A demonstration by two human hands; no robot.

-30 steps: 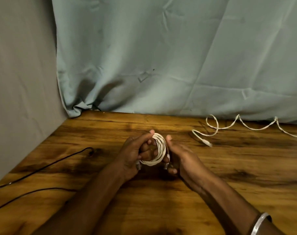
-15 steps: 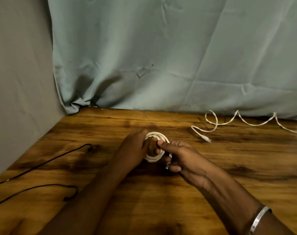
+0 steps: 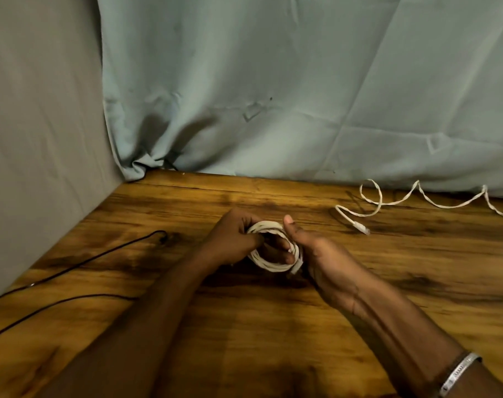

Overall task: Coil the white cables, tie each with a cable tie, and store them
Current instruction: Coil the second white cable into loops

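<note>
No readable brand, label or writing showing anywhere; the bracelet (image 3: pixel 460 374) on the right wrist is carrying some marks, too small to read. Both hands are working just above the middle of the wooden table (image 3: pixel 244 326), holding the coiled white cable (image 3: pixel 273 264) between them. The left hand (image 3: pixel 233 239) is gripping the coil's left side, fingers curled tight around the loops near the top. The right hand (image 3: pixel 322 257) is gripping the right side, thumb sticking up over the top of the coil, fingers passing through the centre hole and curling around the strands. A white connector end is poking out at the coil's lower right, against the right palm. Whether the coil is touching the tabletop is not clear. A second white cable (image 3: pixel 416 201) is lying loose and uncoiled near the table's far right edge, running along the foot of the pale green curtain (image 3: pixel 273 96), its plug end pointing toward the middle. A thin black cable (image 3: pixel 100 254) is trailing across the table's left side, close to the grey wall (image 3: pixel 37 124).
</note>
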